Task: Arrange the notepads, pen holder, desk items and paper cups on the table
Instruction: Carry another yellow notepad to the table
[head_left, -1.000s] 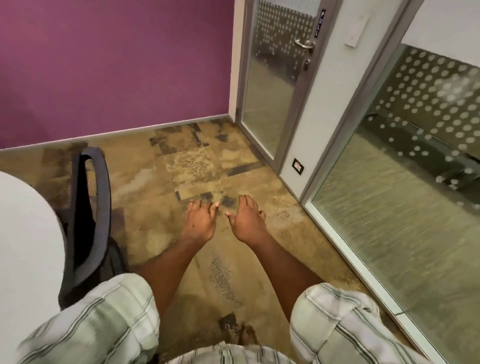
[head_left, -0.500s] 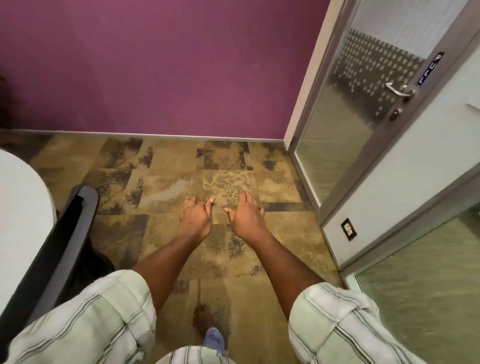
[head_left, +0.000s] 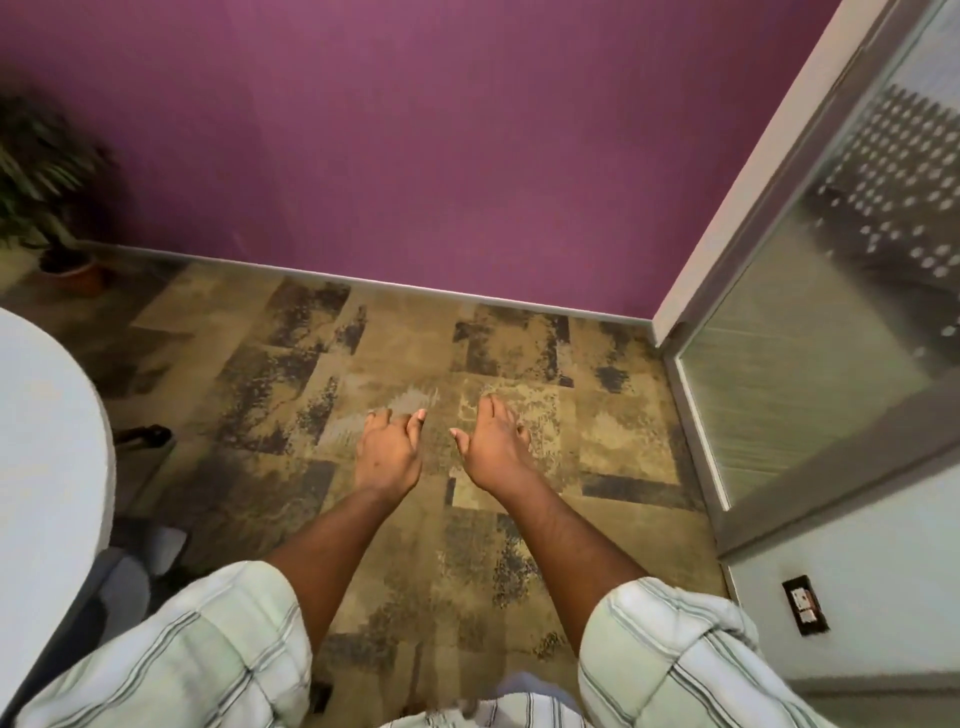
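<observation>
The far wall (head_left: 415, 130) is plain purple. The carpet (head_left: 395, 374) is tan, mottled with dark rectangular patches. Both sleeves (head_left: 208, 649) are pale green with thin dark stripes. The table (head_left: 47, 441) at left is white; the blurred plant's pot (head_left: 72, 270) looks terracotta orange.

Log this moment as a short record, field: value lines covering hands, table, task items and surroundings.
left hand: left hand empty, fingers loosely extended, held out over the carpet
right hand: right hand empty, open, beside the left without touching it
table: white table only partly in view at the left edge, visible part bare
task items: no notepads, pen holder or cups in view
floor: patterned brown carpet
back: purple wall
right side: glass door
far left: potted plant, blurred
</observation>
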